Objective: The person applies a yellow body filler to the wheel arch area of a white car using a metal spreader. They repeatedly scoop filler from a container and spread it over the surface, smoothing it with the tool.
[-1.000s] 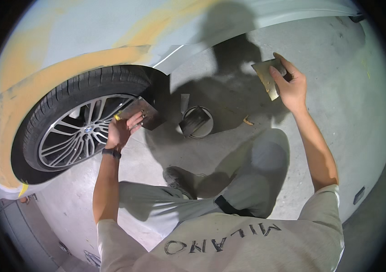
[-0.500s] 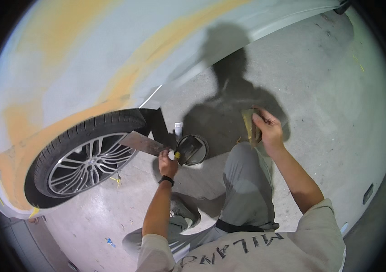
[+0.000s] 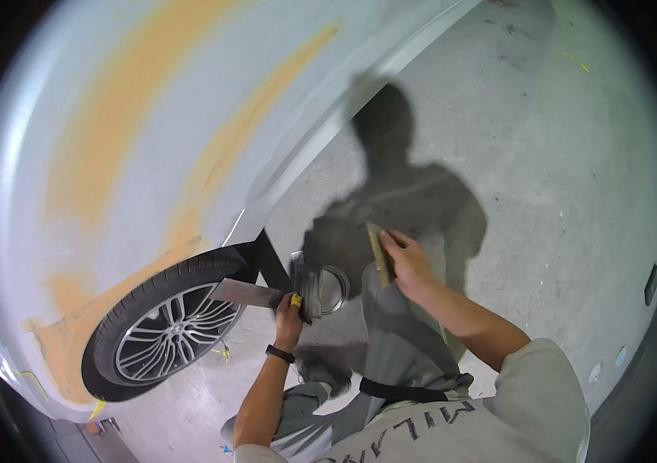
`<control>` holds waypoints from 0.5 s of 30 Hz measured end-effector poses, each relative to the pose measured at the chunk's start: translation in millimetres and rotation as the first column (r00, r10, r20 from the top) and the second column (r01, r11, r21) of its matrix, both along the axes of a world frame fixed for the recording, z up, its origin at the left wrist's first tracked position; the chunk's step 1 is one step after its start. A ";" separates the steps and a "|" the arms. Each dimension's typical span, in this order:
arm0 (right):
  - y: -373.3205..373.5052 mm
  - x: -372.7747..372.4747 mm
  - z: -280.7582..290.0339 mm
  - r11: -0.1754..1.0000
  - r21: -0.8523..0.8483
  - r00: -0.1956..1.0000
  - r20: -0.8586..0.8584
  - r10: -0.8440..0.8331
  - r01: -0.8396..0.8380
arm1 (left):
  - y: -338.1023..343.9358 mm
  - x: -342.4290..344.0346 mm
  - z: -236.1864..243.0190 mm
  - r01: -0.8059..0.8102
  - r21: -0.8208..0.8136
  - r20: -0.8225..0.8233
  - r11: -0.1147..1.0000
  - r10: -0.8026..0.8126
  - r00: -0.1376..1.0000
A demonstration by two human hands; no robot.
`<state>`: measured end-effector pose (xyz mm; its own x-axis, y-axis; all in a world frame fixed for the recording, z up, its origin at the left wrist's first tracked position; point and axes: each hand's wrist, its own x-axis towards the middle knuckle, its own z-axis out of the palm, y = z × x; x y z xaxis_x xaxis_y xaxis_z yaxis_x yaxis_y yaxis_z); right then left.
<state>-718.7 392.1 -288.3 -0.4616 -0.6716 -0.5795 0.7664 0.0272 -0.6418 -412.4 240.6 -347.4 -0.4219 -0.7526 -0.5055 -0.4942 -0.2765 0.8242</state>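
My left hand point(image 3: 288, 328) is closed around a flat rectangular metal plate point(image 3: 246, 294), which juts leftward in front of the wheel. The same hand has a dark, smeared flat piece point(image 3: 308, 292) on its right side, and a small yellow thing point(image 3: 296, 302) shows at the fingers. My right hand point(image 3: 412, 266) pinches a flat putty spreader point(image 3: 380, 256) with a yellowish face, held nearly upright above my knee. Both hands are apart from the car body point(image 3: 259, 58), a pale panel with orange-yellow filler streaks point(image 3: 240, 143).
A wheel point(image 3: 178, 332) with silver spokes and a black tyre sits in the arch at the left. On the grey concrete floor point(image 3: 498, 131) stands a round can point(image 3: 335, 291), with a small white tube point(image 3: 297, 258) behind it, partly hidden. My bent knee point(image 3: 402, 316) is below my right hand.
My right hand has brought the spreader leftward and lower, closer to my left hand. The view has shifted, showing more of the car's side. The dark piece in my left hand has tilted.
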 end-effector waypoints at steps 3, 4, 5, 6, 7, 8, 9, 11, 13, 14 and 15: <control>-19.9 26.0 5.8 0.990 -0.112 0.990 0.120 -0.071 0.085 | 32.2 -62.5 63.4 -0.132 0.288 -0.446 0.949 0.255 0.858; -26.0 34.8 9.1 0.982 -0.152 0.987 0.134 -0.092 0.112 | 44.0 -80.4 81.5 -0.153 0.314 -0.438 0.937 0.286 0.853; -28.9 42.2 13.2 0.951 -0.274 0.985 0.132 -0.108 0.141 | 51.8 -95.9 97.7 -0.123 0.313 -0.497 0.942 0.272 0.824; -26.6 49.1 18.5 0.946 -0.307 0.993 0.083 -0.086 0.108 | 50.3 -107.0 112.8 -0.136 0.314 -0.435 0.940 0.270 0.859; -22.9 53.1 24.1 0.869 -0.490 0.998 0.017 -0.065 0.065 | 50.1 -113.2 125.9 -0.071 0.293 -0.485 0.953 0.212 0.849; -15.7 54.6 31.1 0.917 -0.400 0.973 -0.218 -0.077 -0.017 | 44.2 -114.3 139.6 -0.051 0.280 -0.514 0.959 0.194 0.836; -7.1 51.7 38.3 0.965 -0.219 0.890 -0.455 0.030 -0.144 | 40.1 -114.3 150.5 -0.090 0.234 -0.480 0.968 0.195 0.855; 16.4 36.5 55.1 0.928 0.164 0.570 -0.749 0.338 -0.335 | 26.8 -109.4 167.8 -0.107 0.267 -0.486 0.958 0.229 0.844; 22.7 9.9 70.7 0.958 0.162 0.621 -0.732 0.278 -0.239 | 20.9 -107.3 177.9 -0.056 0.043 -0.505 0.998 0.070 0.860; 21.4 -7.9 77.6 0.938 0.266 0.667 -0.661 0.344 -0.221 | 19.7 -104.9 182.9 0.021 -0.083 -0.573 0.996 -0.065 0.817; 19.0 -24.3 83.1 0.978 0.044 0.724 -0.665 0.182 -0.205 | 20.5 -104.4 186.1 0.073 -0.254 -0.482 0.964 -0.192 0.855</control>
<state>-743.0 411.2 -205.2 -0.5784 -0.8010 -0.1544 0.1267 0.0988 -0.9870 -516.8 261.2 -161.3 -0.6756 -0.7366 -0.0293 -0.0194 -0.0220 0.9996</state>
